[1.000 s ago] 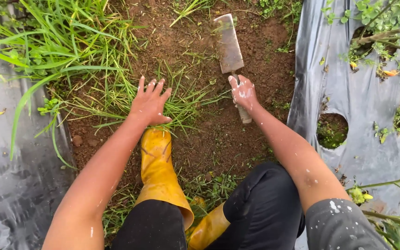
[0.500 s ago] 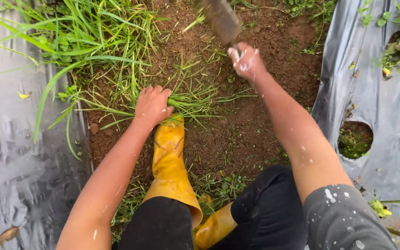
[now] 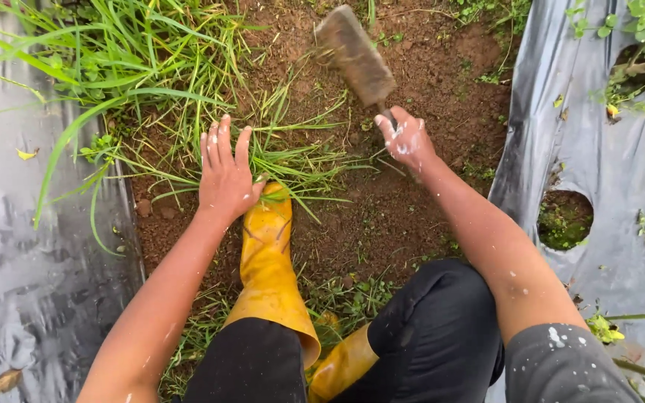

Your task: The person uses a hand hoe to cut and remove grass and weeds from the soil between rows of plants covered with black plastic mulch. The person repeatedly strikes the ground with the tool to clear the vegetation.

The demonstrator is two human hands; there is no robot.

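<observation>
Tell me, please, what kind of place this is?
Probably a farm field or vegetable plot: bare soil runs between sheets of plastic mulch with planting holes, and grass grows beside them.

We see soft, even daylight with no hard shadows. The plastic sheet (image 3: 31, 246) shines with pale glare. The blade (image 3: 354, 54) looks blurry; the grass (image 3: 143, 67) is sharp.

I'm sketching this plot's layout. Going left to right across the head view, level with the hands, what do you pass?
Left plastic sheet → tall grass → left hand spread on cut grass → right hand gripping the blade tool → bare soil → right plastic sheet with planting hole.
</observation>
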